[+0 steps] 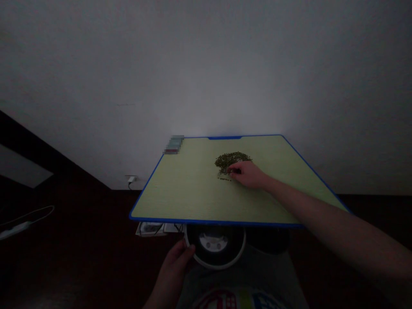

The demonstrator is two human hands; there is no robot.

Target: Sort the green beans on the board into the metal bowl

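Note:
A heap of small, dark greenish bean-like grains (232, 158) lies spread on the pale table top (180, 189). At its near right edge is my right hand (247, 174), thumb and fingertips bent together in a pinch. Whatever sits between those fingertips is too small to make out. A few grains lie in a short row by the fingers. Below the table's front edge, my left hand (177, 257) grips the left rim of a round bowl (236, 257) with a pale rim and dark inside. Something light shows in the bowl's middle; the table edge hides its far side.
Blue edging (212, 222) borders the table, which stands against a pale wall (225, 77). A blurred-out stack (174, 145) sits at its far left corner. Below are a white box (151, 228) with cables, a plugged-in wall socket (130, 179) and a power strip (16, 230) on the floor.

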